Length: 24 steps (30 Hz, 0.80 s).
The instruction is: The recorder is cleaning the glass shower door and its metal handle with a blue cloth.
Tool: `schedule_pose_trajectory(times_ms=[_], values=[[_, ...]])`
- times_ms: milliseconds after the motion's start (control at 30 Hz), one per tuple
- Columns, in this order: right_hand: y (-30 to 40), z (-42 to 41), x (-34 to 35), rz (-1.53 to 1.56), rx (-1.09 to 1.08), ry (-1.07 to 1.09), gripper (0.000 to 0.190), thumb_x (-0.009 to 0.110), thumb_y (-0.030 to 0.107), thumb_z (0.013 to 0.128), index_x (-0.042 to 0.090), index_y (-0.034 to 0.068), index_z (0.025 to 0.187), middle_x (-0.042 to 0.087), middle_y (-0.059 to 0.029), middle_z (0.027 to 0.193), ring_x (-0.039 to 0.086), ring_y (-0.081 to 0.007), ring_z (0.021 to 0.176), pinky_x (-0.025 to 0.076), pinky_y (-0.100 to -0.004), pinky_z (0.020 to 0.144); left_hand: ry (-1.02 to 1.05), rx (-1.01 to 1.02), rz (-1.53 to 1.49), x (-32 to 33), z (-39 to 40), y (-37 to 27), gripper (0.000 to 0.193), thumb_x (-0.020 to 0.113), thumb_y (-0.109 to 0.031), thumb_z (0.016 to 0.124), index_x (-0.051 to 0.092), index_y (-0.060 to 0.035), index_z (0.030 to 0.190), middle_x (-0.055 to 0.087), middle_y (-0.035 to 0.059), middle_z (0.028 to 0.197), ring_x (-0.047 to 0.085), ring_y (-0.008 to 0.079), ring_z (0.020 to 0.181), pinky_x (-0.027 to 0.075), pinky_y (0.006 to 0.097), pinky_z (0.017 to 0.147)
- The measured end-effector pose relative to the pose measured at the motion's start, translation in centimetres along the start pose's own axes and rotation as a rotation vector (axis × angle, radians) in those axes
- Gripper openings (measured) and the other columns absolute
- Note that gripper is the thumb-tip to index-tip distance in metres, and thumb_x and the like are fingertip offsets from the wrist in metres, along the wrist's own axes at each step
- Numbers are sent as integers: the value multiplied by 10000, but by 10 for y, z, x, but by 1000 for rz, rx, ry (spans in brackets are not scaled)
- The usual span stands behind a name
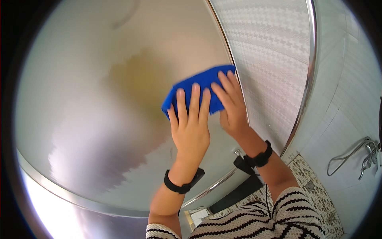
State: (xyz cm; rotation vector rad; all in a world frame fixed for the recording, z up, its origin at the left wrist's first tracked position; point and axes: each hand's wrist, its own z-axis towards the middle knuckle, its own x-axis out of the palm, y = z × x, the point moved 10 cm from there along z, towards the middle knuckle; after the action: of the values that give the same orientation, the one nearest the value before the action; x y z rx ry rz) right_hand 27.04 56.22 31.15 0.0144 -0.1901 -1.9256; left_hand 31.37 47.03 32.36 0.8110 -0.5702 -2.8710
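Observation:
A blue cloth, folded and seemingly soft, lies pressed against a large frosted panel that looks like shower glass. My left hand is spread over the cloth's left and middle part, fingers apart and pointing up the panel. At the cloth's right end, my right hand holds it down with bent fingers, close beside the panel's dark edge strip. The cloth hides the glass under it, and its upper right corner reaches that strip. Black bands circle both my wrists.
A patterned wall stands right of the panel, bordered by a chrome rail. Farther right, a shower hose hangs by metal fittings. Below are a chrome bar, a dark mat-like strip and mosaic flooring.

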Motion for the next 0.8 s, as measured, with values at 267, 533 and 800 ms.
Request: schedule_pose_trajectory(times_ms=[267,533,800], values=[[5,-125,32,-11,90,242,310,513,29,839,618,11,1130,521,-157,1311,415,-363,1284,325,-499,1057,110,-71,96,63,-129,-4,524,526,-87,807,540,-211,1316,470,19,1391,365,294,1319,331,441,977],[16,-42,29,5,-41,122,329,529,11,805,630,20,1117,548,-157,1278,455,-372,1246,372,-493,1020,23,-105,57,21,-64,19,475,485,-72,853,516,-136,1323,415,117,1425,299,387,1345,241,553,1058],[25,-89,29,15,7,198,338,550,30,797,629,54,1125,523,-125,1314,424,-342,1279,353,-494,1038,84,-77,89,33,-110,9,458,472,-89,861,520,-119,1316,402,129,1434,280,413,1350,223,577,1059]])
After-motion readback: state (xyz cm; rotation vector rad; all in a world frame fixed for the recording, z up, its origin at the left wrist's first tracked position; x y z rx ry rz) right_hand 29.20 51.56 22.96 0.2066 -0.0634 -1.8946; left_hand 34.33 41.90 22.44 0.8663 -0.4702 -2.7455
